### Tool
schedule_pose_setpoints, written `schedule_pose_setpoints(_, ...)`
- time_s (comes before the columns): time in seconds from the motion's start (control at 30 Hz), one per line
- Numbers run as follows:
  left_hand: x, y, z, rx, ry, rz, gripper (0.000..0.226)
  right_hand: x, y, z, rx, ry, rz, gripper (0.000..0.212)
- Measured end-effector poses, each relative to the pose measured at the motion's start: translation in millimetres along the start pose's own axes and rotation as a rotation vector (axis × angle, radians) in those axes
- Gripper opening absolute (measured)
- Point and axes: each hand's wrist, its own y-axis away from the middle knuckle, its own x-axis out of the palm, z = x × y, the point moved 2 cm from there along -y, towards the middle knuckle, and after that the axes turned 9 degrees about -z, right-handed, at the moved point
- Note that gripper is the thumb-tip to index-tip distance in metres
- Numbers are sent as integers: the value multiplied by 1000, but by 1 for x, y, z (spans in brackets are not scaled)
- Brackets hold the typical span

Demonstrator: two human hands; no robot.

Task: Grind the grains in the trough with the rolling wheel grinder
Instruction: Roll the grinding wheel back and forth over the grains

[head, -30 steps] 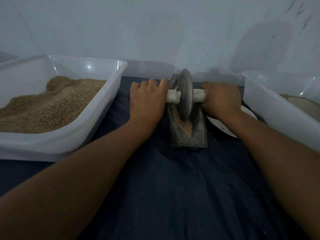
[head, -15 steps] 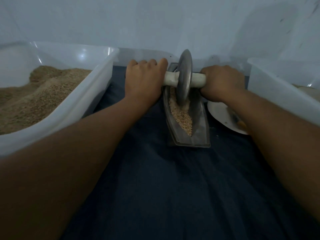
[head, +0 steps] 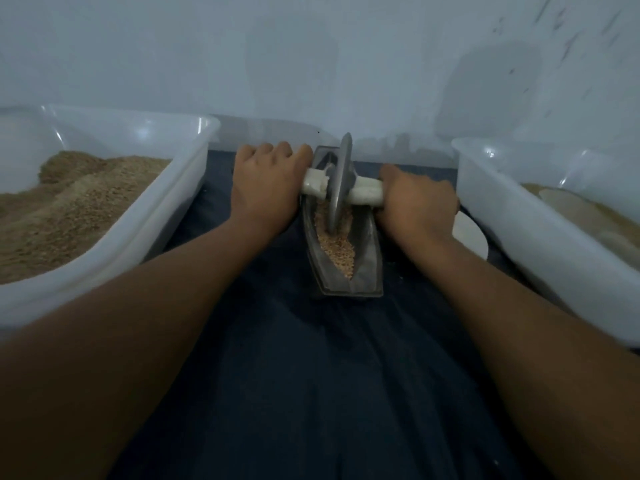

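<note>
Metal wheel (head: 341, 181) upright in the trough (head: 367, 271), rim down in tan grains (head: 337, 249) midway along. Left hand (head: 266, 188) and right hand (head: 417, 206) each curled tight around the white axle (head: 367, 195). Trough sits on dark cloth (head: 311, 375) between two white tubs (head: 166, 216).

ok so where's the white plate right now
In the head view the white plate lies on the dark cloth at the right, mostly hidden, between the right hand and the right plastic tub.
</note>
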Motion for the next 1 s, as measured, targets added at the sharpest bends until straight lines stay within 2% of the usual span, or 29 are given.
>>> schedule_pose_setpoints(0.2,-19,11,-6,-15,-14,25,19,-13,15,2,8,5,-11,10)
schedule_pose_setpoints(0.43,-39,19,-11,-21,-17,13,23,-23,27,3,29,-6,-8,13)
schedule_pose_setpoints(0.7,-60,28,-18,-26,-60,38,27,-25,37,-1,8,-170,-130,17)
schedule_pose_setpoints(1.0,-73,30,-25,-13,-121,67,27,-8,24,-8,-39,-200,5,28)
